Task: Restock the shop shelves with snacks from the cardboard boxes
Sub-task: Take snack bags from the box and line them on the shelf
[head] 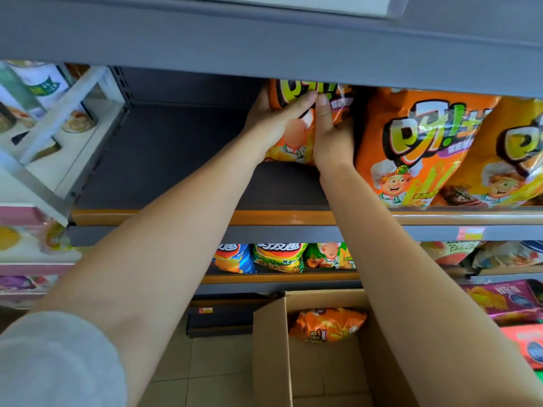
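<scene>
The orange snack bag [296,127] stands upright at the back of the dark shelf [164,160], its long axis vertical, its printed front facing out and its top edge tucked under the grey shelf above [264,48]. The left hand [276,118] holds the bag at its left side, fingers curled behind the edge and thumb laid across the front near the top. The right hand [332,133] presses on the front of the bag, fingers straight and pointing upward, their tips beside the left thumb. Just to the right, two larger orange bags [417,148] of the same brand stand upright at the front edge of the shelf, the nearer one touching the right hand's outer side. Below, an open cardboard box [273,348] sits on the tiled floor [211,359] with one more orange bag [329,324] lying crumpled inside. The next shelf down carries blue and green snack bags [264,258].
</scene>
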